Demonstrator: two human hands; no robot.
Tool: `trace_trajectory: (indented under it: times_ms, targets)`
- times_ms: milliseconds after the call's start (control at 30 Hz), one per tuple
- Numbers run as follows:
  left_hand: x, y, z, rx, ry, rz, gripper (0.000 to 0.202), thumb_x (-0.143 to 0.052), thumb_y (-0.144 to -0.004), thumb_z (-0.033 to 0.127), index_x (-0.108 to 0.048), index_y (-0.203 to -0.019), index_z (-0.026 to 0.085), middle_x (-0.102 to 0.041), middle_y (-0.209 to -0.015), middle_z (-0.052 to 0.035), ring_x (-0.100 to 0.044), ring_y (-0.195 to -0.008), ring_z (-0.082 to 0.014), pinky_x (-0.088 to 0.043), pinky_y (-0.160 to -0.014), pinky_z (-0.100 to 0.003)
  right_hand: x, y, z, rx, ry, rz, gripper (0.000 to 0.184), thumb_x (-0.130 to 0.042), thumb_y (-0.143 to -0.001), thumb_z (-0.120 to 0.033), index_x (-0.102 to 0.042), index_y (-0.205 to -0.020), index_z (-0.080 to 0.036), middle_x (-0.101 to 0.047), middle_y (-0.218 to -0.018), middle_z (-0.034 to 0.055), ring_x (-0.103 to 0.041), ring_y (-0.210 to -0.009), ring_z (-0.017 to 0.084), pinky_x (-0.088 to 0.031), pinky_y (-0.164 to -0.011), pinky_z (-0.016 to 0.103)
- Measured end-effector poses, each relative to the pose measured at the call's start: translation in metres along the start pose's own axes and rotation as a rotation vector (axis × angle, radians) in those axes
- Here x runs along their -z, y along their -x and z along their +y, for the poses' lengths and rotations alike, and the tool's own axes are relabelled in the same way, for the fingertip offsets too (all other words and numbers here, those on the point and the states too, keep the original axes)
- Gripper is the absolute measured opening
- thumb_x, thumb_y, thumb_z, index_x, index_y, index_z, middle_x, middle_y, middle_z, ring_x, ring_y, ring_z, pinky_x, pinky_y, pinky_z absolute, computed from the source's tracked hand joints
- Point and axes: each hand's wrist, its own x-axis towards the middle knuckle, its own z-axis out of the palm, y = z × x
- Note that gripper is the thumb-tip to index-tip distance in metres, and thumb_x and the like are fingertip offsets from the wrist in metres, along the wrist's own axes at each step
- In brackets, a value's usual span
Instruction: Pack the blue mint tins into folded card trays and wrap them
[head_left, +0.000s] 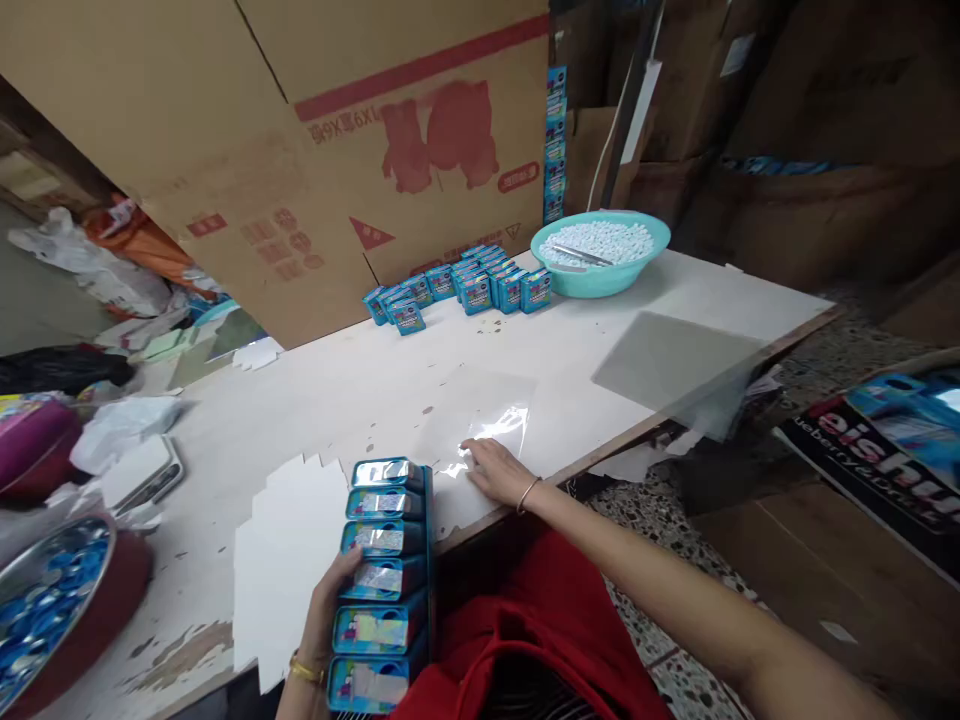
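My left hand point(330, 600) grips the side of a row of small blue tins point(382, 540) at the table's front edge, its thumb resting over them. Several tins line up in that row, their shiny or printed faces upward. A sheet of clear plastic film point(510, 425) lies glossy on the white table. My right hand point(496, 470) rests on the film's near part with fingers apart, index finger reaching forward; no object shows in it. Just left of the tins, a fanned stack of white cards point(289, 560) lies partly under my left hand.
Small blue packs point(480, 285) stand before a large cardboard box point(420, 150). A turquoise basin point(600, 282) holds white pellets and a metal tool. More clear sheets point(667, 360) overhang the right edge. At left are a red bowl point(127, 580) of blue pieces and a phone point(161, 480).
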Motion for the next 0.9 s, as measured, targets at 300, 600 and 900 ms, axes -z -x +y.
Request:
trace_trajectory:
  times_ms: [300,600,900]
  targets:
    - [-0.042,-0.028,-0.015,-0.083,-0.138,-0.511,0.065,-0.076,-0.058,0.035,-0.057,-0.116,0.013,-0.070,-0.097,-0.0122,-0.067,-0.077,-0.0256,-0.053,-0.066,-0.032,-0.012,-0.002,0.008,-0.026,-0.139,0.160,0.019,-0.048,-0.086,-0.011,-0.055,-0.070,-0.017,-0.054,-0.074,0.0034,-0.050,-0.074,0.016,-0.041,-0.071,0.027]
    - [-0.042,-0.050,-0.019,-0.066,-0.234,-0.547,0.064,-0.075,-0.060,0.039,-0.057,-0.115,0.013,-0.068,-0.098,-0.0137,-0.066,-0.077,-0.0256,-0.051,-0.065,-0.032,0.014,-0.009,-0.007,-0.004,-0.257,0.535,0.016,-0.049,-0.089,-0.022,-0.063,-0.084,-0.019,-0.056,-0.085,0.0054,-0.049,-0.085,0.019,-0.040,-0.079,0.032]
    - [-0.065,-0.038,-0.008,-0.087,-0.240,-0.581,0.060,-0.073,-0.062,0.037,-0.057,-0.115,0.013,-0.068,-0.093,-0.0114,-0.066,-0.073,-0.0225,-0.050,-0.064,-0.030,0.004,-0.006,0.009,-0.021,-0.364,0.480,0.022,-0.046,-0.090,-0.020,-0.067,-0.086,-0.020,-0.060,-0.083,0.0053,-0.051,-0.084,0.019,-0.041,-0.076,0.032]
